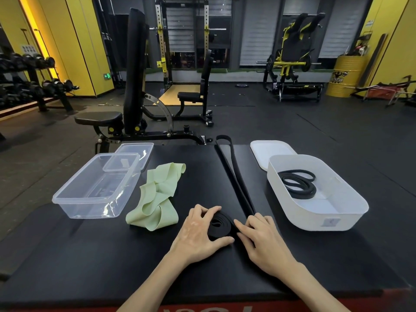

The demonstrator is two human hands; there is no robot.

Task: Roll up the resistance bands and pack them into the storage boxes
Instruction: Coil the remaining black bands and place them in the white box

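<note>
Left hand and right hand hold black band.

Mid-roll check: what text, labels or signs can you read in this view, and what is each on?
"…STAR": logo on the yellow drum; first letters blurred.
Green exit sign: arrow and figure only, no words.
Sticker on the white box: blurred, unreadable.
White letters on the red edge at the bottom: cut off, unreadable.
Notice on the left wall: too small.
</note>
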